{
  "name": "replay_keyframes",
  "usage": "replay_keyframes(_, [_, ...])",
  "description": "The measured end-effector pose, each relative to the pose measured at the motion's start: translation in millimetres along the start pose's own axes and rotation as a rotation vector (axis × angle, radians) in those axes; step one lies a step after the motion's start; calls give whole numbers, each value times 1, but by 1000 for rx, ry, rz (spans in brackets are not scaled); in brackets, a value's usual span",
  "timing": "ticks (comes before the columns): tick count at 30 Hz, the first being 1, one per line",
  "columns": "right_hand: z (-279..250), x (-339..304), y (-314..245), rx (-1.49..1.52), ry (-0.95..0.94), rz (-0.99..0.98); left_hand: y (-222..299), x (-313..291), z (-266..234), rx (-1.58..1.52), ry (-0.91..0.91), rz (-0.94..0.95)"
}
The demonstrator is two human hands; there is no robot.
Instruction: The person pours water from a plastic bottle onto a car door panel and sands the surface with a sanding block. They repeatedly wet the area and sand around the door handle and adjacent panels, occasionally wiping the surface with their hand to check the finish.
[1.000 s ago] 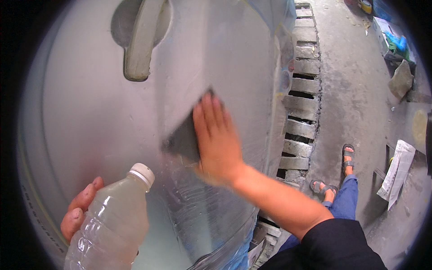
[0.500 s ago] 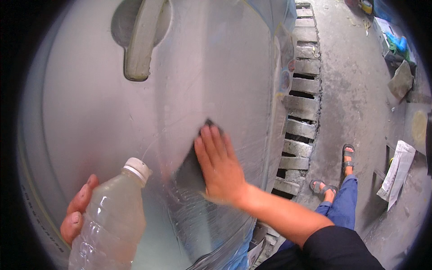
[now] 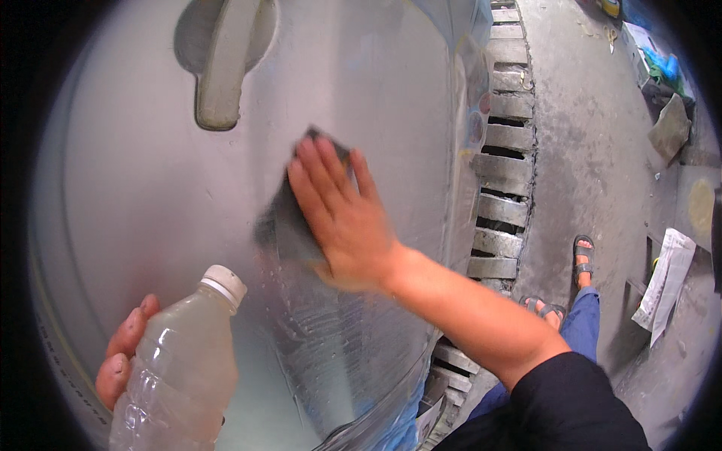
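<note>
My left hand is closed around a clear plastic bottle with a white cap, tilted at the lower left; the bottle hides most of the palm. A grey-silver car door panel fills the left half, its handle near the top. Against the panel, to the right of the bottle, my right hand holds a dark sheet of sandpaper under its outstretched fingers. Wet streaks and drops cover the panel below that hand.
Clear masking film runs along the panel's right edge. Beside it lies a slatted floor grate with dark gaps. My sandalled feet stand on concrete. Folded paper and a box with blue material are at the right.
My right hand has slid the sandpaper up and to the left across the panel. The bottle in my left hand has shifted only slightly left; the thin jet from its cap no longer shows.
</note>
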State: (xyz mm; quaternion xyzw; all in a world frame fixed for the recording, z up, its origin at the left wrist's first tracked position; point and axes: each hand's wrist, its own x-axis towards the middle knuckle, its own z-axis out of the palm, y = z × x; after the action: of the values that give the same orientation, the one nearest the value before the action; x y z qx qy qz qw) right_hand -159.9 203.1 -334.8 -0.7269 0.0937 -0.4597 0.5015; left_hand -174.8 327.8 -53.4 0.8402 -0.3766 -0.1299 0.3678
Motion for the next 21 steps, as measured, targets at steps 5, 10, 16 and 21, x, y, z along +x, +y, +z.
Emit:
replay_keyframes(5, [24,-68,-27,-80,-106,-56,2,0,-1,8,6,-3])
replay_keyframes(10, [1,1,-5,11,-3,24,3,-2,0,3,3,-5])
replay_keyframes(16, [23,-56,-28,-36,-32,-8,4,-3,-1,12,10,-13])
replay_keyframes(21, [4,-9,-9,-48,10,-21,3,0,2,1,3,-11])
